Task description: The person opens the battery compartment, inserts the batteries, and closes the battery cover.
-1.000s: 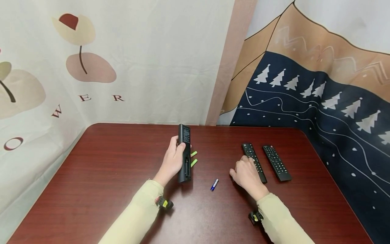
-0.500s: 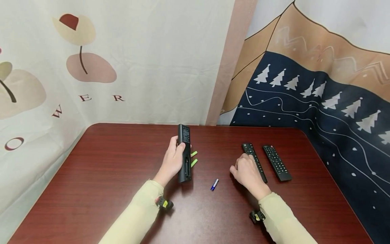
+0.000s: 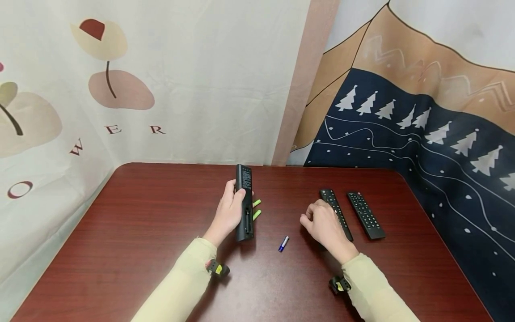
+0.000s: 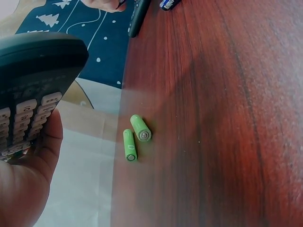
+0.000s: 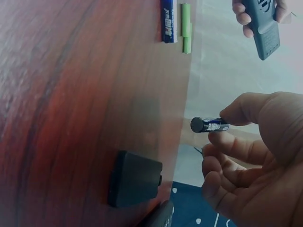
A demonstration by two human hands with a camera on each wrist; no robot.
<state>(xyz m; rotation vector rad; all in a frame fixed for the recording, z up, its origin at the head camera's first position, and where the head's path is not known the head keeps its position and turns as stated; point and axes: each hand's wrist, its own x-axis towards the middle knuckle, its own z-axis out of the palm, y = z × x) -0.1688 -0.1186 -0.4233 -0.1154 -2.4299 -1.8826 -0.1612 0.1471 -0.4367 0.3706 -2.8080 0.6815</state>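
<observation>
My left hand (image 3: pixel 228 213) grips a black remote control (image 3: pixel 243 223), its back turned up and its battery slot showing in the head view. The rows of buttons face the left wrist camera. Between thumb and forefinger, my right hand (image 5: pixel 255 146) pinches a dark blue battery (image 5: pixel 210 125), hidden by the hand in the head view. Two green batteries (image 4: pixel 140 127) lie on the table just past the held remote. A blue and white battery (image 3: pixel 283 244) lies between the two hands. Below the right hand sits a small black cover-like piece (image 5: pixel 136 178).
Two more black remotes lie at the right: one (image 3: pixel 336 213) partly behind my right hand, the other (image 3: pixel 365 215) farther right. The brown table (image 3: pixel 161 214) ends at printed curtains (image 3: pixel 201 89) along the back and sides.
My right hand has shifted slightly left and its fingers have changed position a little. The left hand and its remote stay almost in place.
</observation>
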